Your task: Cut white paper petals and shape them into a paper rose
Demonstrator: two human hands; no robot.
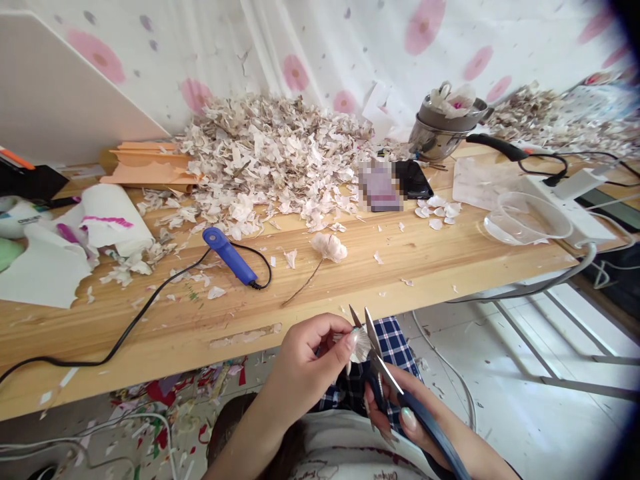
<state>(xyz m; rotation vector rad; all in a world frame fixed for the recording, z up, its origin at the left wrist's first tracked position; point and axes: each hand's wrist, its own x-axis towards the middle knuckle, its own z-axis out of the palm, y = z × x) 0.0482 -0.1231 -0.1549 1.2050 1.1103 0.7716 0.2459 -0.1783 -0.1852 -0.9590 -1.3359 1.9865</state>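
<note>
Pinched between the thumb and fingers of my left hand (320,353) is a small white pleated petal piece (361,347). My right hand (425,427) grips a pair of dark-handled scissors (383,367), its fingers in the loops. The scissor blades stand apart, right beside the white piece; whether they touch it I cannot tell. Both hands are over my lap, just off the table's front edge. Ahead of them on the wooden table lies a white paper flower (330,247) with a thin brown stem pointing toward me.
A big heap of white petal scraps (270,153) fills the table's back. Left of the flower lies a blue corded tool (230,257). At right are a phone (413,179), stacked metal cups (440,133), a clear plastic container (530,217) and a power strip (565,207).
</note>
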